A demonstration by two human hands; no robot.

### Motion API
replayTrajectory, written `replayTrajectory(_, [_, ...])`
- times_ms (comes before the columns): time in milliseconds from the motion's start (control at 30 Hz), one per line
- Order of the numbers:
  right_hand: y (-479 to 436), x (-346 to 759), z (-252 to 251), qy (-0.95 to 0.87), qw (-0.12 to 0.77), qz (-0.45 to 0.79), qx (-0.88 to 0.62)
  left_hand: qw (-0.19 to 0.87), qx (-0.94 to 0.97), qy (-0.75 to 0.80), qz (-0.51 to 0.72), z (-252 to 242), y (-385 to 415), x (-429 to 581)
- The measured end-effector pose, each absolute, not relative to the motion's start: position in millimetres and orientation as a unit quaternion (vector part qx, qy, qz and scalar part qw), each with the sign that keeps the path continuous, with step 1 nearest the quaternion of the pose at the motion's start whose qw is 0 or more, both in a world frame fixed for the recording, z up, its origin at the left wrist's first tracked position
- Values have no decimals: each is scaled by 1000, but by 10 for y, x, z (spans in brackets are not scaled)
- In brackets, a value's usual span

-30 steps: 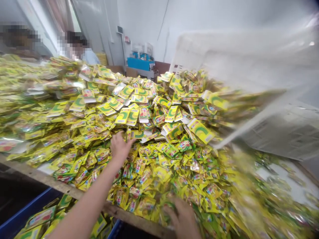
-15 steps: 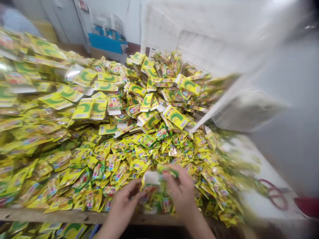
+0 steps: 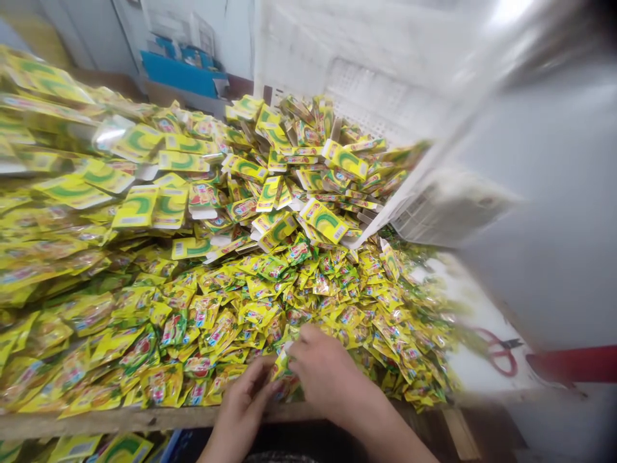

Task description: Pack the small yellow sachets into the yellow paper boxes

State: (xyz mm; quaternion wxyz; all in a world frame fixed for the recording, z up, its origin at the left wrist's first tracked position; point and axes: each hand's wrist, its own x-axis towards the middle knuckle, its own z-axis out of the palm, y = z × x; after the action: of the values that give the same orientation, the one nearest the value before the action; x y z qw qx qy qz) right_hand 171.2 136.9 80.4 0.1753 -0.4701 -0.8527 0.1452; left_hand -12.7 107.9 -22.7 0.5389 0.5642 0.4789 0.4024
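Observation:
My left hand (image 3: 248, 399) is closed around the lower left side of a small yellow carton (image 3: 281, 368), low in the middle of the view. Over the carton's upper right side, my right hand (image 3: 321, 370) has its fingers bent and pressed against it near a bit of white flap. Much of the carton is hidden behind that hand, and I see no loose packet in its fingers. Yellow and green foil packets (image 3: 212, 315) lie in a thick layer just beyond both hands.
Flat yellow cartons (image 3: 325, 222) are heaped behind the packets, spilling from a tipped white plastic crate (image 3: 380, 90). Red-handled scissors (image 3: 501, 357) lie at the right on a white surface. A wooden table edge (image 3: 159, 417) runs along the front, with more cartons below at left.
My right hand has moved left and down onto the carton, and the packet it held is out of sight. The carton's open white flap is now mostly covered. The view has shifted right.

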Motion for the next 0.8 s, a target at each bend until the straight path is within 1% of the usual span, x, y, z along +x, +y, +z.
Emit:
replayTrajectory(200, [1347,1610,876,-833,150,112,-520,564,545,453,424,-187,1069,-114])
replayTrajectory(367, [1390,1678,1047,-860,94,169,-471,595,556,418,402,-109,1110,-80])
replayTrajectory(500, [1364,1678,964,-841,118,176,-497,606,539,408,420,-107,1084,-74])
replayTrajectory(633, [1281,1542,850,-828,124,134,-530,607,519,404,446,-181,1037,-74])
replayTrajectory(733, [1265,1518,929,-847,109,130,-504,605,514,404,454,-210,1018,-77])
replayTrajectory(800, [1287,1587,1012,-857,120,171,-471,602,520,408,449,-195,1020,-92])
